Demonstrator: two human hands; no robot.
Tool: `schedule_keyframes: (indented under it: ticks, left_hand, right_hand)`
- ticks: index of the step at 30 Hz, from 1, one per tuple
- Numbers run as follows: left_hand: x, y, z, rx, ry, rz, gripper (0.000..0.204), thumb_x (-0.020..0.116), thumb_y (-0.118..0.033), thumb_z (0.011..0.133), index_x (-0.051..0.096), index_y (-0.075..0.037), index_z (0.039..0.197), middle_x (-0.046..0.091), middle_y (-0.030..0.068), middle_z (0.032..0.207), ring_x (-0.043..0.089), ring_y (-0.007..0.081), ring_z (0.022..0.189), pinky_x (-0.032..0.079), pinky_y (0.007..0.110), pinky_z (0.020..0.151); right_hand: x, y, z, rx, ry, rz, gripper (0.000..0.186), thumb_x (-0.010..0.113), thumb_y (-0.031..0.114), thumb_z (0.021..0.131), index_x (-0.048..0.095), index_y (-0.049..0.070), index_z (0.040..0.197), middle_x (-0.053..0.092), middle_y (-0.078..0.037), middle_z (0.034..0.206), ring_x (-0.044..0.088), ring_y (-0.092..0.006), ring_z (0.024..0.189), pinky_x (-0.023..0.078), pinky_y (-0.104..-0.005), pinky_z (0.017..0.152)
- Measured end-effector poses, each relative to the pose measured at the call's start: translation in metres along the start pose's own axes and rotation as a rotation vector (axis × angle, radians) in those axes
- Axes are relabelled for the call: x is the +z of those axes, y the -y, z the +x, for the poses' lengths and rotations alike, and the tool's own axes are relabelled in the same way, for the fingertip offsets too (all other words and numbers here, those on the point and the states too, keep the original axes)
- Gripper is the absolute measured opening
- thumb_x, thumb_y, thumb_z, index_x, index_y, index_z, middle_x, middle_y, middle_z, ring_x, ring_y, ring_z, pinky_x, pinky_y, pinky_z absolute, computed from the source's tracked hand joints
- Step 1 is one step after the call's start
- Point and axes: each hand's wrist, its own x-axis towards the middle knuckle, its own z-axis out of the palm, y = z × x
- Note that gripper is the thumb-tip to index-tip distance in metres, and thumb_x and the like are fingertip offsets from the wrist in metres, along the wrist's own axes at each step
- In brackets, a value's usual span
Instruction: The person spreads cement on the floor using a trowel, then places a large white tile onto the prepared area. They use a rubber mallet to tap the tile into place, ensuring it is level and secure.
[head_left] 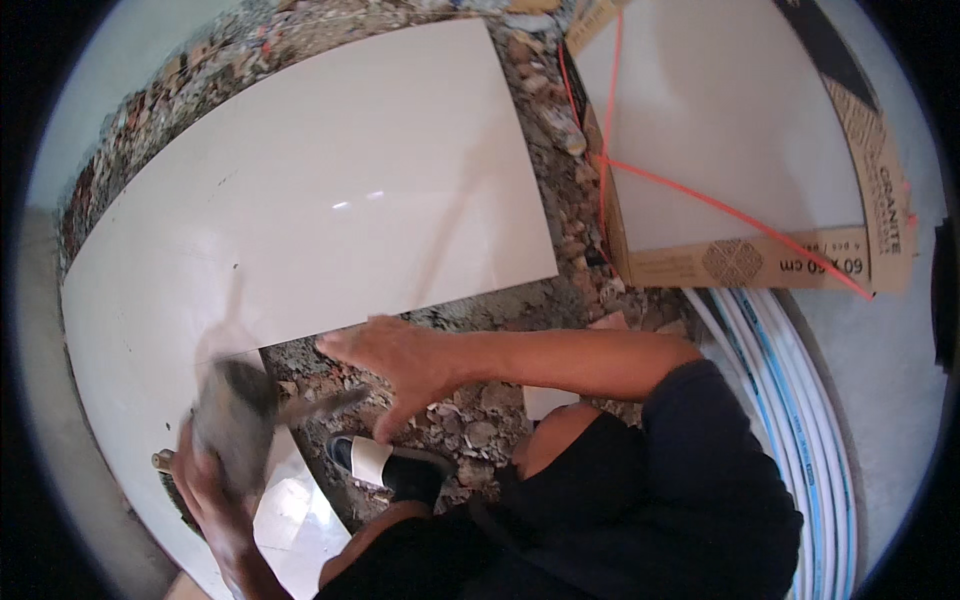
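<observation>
In the lower left, my left hand (207, 482) is wrapped round a grey, dark-ended mallet head (238, 415), blurred by motion. A blurred stick, seemingly its handle (325, 404), points right from it. Beneath the mallet lies a large glossy white tile surface (330, 190). My right hand (400, 362) is open, fingers spread, at the near edge of that surface. Whether its fingertips press on the tile I cannot tell. Grey mortar and rubble (485, 415) show below that hand.
My sandalled foot (372, 462) stands on the rubble beside another white tile piece (292, 500). At upper right are white tiles (730, 120) in an opened cardboard carton (700, 262) with red strapping (720, 205). White and blue pipes (790, 400) run along the right. A small brush-like thing (172, 485) lies at left.
</observation>
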Motion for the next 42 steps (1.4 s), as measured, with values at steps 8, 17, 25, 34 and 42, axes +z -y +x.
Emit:
schedule_keyframes:
  ticks: [8, 17, 25, 34, 42]
  left_hand:
    - [0.229, -0.064, 0.083, 0.322, 0.555, -0.256, 0.062, 0.036, -0.047, 0.094, 0.049, 0.004, 0.125, 0.056, 0.0157, 0.119, 0.054, 0.0264, 0.104, 0.043, 0.041, 0.093]
    - [0.37, 0.05, 0.118, 0.281, 0.296, 0.786, 0.11, 0.061, -0.074, 0.067, 0.012, -0.02, 0.149, 0.003, 0.0128, 0.156, 0.002, 0.0334, 0.143, 0.011, 0.073, 0.1]
    - [0.366, 0.056, 0.12, 0.314, 0.277, 0.718, 0.108, 0.065, -0.07, 0.067, 0.014, -0.02, 0.149, 0.006, 0.0141, 0.155, 0.004, 0.034, 0.143, 0.011, 0.072, 0.101]
    - [0.362, 0.066, 0.123, 0.313, 0.278, 0.727, 0.11, 0.068, -0.069, 0.065, 0.014, -0.023, 0.149, 0.007, 0.0129, 0.155, 0.006, 0.0329, 0.143, 0.01, 0.072, 0.102]
    - [0.36, 0.067, 0.124, 0.313, 0.288, 0.713, 0.109, 0.067, -0.068, 0.066, 0.015, -0.022, 0.149, 0.008, 0.0144, 0.155, 0.006, 0.0338, 0.143, 0.01, 0.072, 0.102]
  right_hand:
    - [-0.065, -0.008, -0.161, 0.701, -0.825, -0.196, 0.039, 0.074, 0.023, 0.077, 0.055, 0.004, 0.106, 0.059, -0.013, 0.089, 0.062, -0.0244, 0.078, 0.049, -0.0352, 0.07]
    - [-0.092, -0.006, -0.199, 0.697, -0.932, -0.086, 0.041, 0.062, 0.025, 0.088, 0.051, -0.001, 0.117, 0.063, -0.022, 0.093, 0.064, -0.0366, 0.085, 0.05, -0.041, 0.074]
    - [-0.036, -0.046, -0.211, 1.029, -0.645, -0.023, 0.04, 0.058, 0.035, 0.09, 0.052, 0.0, 0.109, 0.064, -0.023, 0.083, 0.063, -0.0431, 0.077, 0.049, -0.0481, 0.066]
    - [-0.025, -0.052, -0.206, 1.113, -0.488, -0.185, 0.042, 0.058, 0.036, 0.09, 0.051, 0.0, 0.11, 0.063, -0.022, 0.081, 0.063, -0.0383, 0.074, 0.049, -0.0461, 0.063]
    - [-0.013, -0.054, -0.217, 1.15, -0.476, -0.204, 0.041, 0.058, 0.037, 0.09, 0.051, 0.0, 0.108, 0.062, -0.024, 0.081, 0.063, -0.041, 0.074, 0.049, -0.0489, 0.062]
